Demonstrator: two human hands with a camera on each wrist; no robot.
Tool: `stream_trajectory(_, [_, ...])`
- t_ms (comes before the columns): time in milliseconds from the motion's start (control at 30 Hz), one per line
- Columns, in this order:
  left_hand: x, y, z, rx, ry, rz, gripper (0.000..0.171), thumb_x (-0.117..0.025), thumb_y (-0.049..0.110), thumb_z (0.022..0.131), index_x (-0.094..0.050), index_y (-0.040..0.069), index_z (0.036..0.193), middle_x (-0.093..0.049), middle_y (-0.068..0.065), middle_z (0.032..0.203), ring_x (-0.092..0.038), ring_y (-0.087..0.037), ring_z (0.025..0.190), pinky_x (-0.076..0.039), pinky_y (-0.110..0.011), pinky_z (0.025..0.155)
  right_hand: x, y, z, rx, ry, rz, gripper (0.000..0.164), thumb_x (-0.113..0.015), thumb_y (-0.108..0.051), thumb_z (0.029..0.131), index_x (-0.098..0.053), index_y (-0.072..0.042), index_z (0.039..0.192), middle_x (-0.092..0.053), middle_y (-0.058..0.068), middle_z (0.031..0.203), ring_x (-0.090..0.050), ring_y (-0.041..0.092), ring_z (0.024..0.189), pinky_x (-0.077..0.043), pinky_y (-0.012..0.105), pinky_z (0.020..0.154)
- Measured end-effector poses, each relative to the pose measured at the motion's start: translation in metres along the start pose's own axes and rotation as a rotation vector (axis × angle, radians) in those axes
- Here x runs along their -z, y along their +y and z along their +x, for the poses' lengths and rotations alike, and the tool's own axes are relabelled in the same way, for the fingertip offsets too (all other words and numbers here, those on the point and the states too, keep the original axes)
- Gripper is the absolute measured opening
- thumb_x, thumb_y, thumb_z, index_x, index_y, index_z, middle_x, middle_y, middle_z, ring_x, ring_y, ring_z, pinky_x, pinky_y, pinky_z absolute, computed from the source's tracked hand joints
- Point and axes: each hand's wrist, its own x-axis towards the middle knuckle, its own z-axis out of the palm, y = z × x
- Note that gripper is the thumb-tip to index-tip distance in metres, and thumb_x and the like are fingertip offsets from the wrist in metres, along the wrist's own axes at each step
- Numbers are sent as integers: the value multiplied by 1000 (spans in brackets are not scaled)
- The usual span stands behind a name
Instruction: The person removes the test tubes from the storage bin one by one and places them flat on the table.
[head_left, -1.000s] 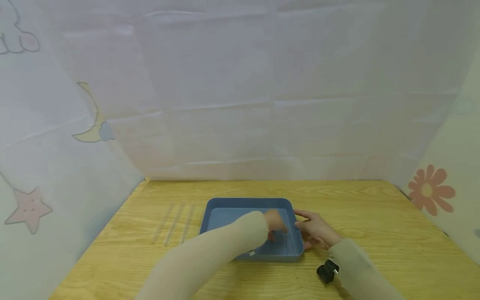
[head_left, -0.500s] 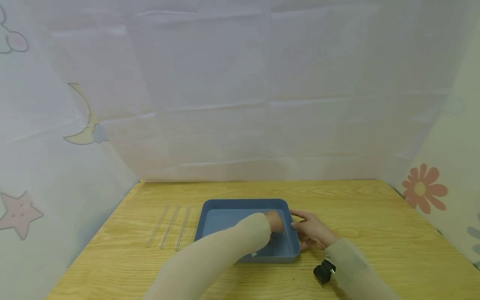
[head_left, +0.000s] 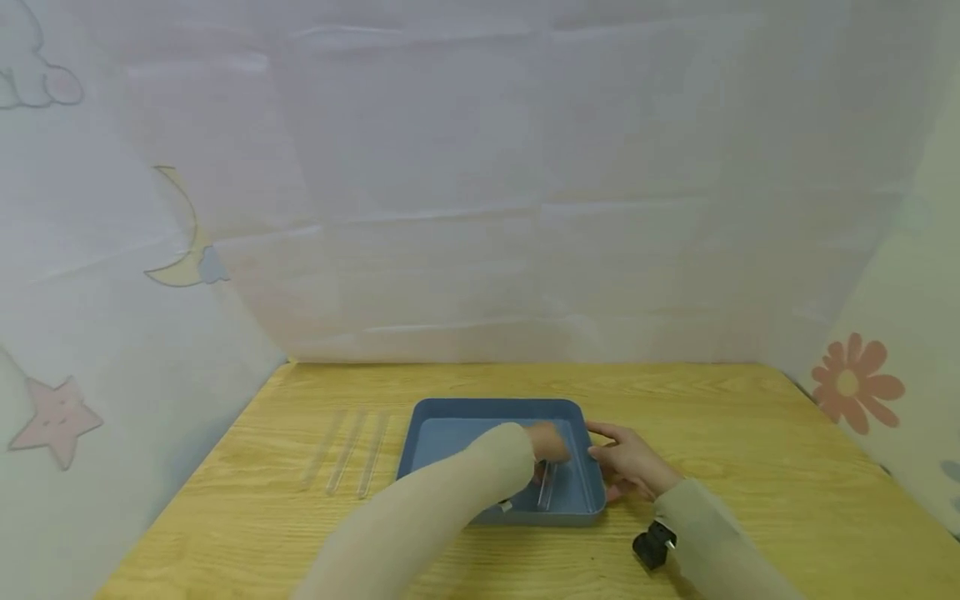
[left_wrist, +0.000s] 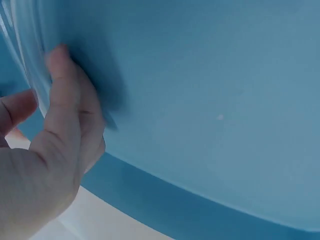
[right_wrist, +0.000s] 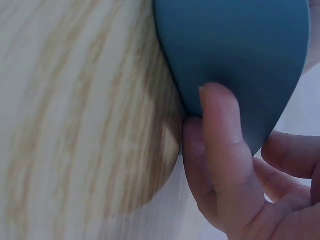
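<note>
My left hand [head_left: 551,442] reaches into a blue rectangular tray [head_left: 480,407]. Its thumb and fingers pinch a clear, straight tube [head_left: 546,492] low over the tray floor; in the left wrist view the tube runs between the thumb and fingertips. Another clear strip-like shape lies by the tray's right wall, partly hidden by the hand. My right hand [head_left: 633,460] touches the tray's right side from outside. In the right wrist view its fairly straight fingers [right_wrist: 225,125] rest against the outer wall [right_wrist: 240,45], with the thumb near the rim.
Left of the tray, several clear tubes [head_left: 372,457] lie side by side on the wooden table [head_left: 712,417]. A black device [head_left: 652,546] sits at the right wrist. Printed white sheets [head_left: 450,275] stand behind and at both sides.
The tube by my left hand has come into sight in the tray, where the hand has barely shifted. My right hand stays at the tray's right side. The head view sways slightly.
</note>
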Motion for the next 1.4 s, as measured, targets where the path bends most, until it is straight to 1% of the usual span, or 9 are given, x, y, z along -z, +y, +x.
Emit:
stream_trajectory(100, [4, -2, -5, -16, -3, -27, 34, -62, 13, 94, -58, -8, 121, -61, -18, 87, -66, -31, 64, -58, -38, 59, 1, 0, -1, -3, 7, -12, 55, -47, -2, 101, -26, 4, 151, -60, 31, 118, -68, 33, 89, -56, 40, 52])
stream_trajectory(267, [15, -7, -14, -73, -20, -64, 27, -61, 10, 94, -63, -8, 114, -63, -15, 87, -65, -28, 63, -58, -36, 59, 1, -1, -2, -4, 12, -30, 55, -48, -2, 100, -26, 4, 151, -66, 21, 107, -69, 31, 82, -56, 40, 52])
stream_trajectory(333, [22, -9, -17, -99, -40, -119, 26, -61, 9, 93, -64, -9, 112, -65, -15, 92, -66, -28, 64, -58, -36, 60, 1, -1, -2, -9, 16, -35, 55, -48, -3, 100, -26, 4, 151, -67, 21, 106, -69, 31, 81, -56, 41, 52])
stream_trajectory(500, [38, -18, -27, -162, -141, -351, 31, -58, 5, 94, -60, -12, 119, -63, -17, 107, -68, -28, 71, -58, -38, 66, 0, 1, 0, -22, 18, -25, 55, -47, -3, 101, -25, 3, 151, -66, 25, 107, -69, 32, 83, -57, 42, 53])
stream_trajectory(667, [49, -28, -37, -226, -184, -417, 37, -55, 6, 96, -54, -9, 130, -61, -17, 114, -67, -24, 71, -57, -37, 67, 0, 1, 0, -29, 24, -21, 55, -48, -3, 100, -26, 3, 151, -66, 25, 108, -69, 32, 84, -57, 42, 53])
stream_trajectory(800, [55, -37, -44, -252, -180, -454, 43, -54, 6, 96, -48, -8, 136, -59, -21, 121, -67, -25, 72, -56, -38, 67, 0, -1, -1, -24, 22, -20, 55, -48, -2, 100, -27, 4, 150, -66, 24, 107, -69, 32, 84, -57, 43, 52])
stream_trajectory(967, [61, -47, -51, -264, -160, -485, 44, -55, 5, 96, -46, -8, 137, -58, -23, 124, -68, -27, 74, -57, -37, 65, -1, -3, -1, -20, 30, -30, 55, -49, 0, 99, -28, 6, 149, -65, 23, 108, -68, 31, 84, -57, 42, 53])
stream_trajectory(1167, [68, -58, -66, -254, -121, -511, 46, -56, 3, 94, -45, -8, 137, -58, -25, 123, -69, -30, 76, -57, -37, 65, -4, -8, 1, -44, 65, -63, 54, -49, 1, 97, -31, 6, 148, -66, 20, 102, -68, 28, 78, -56, 39, 50])
stream_trajectory(1400, [73, -71, -77, -242, -85, -522, 48, -57, 2, 93, -46, -6, 139, -56, -25, 126, -68, -25, 70, -57, -36, 62, -5, -9, 1, -70, 93, -81, 53, -49, -3, 98, -31, 8, 146, -68, 17, 97, -66, 25, 73, -54, 36, 49])
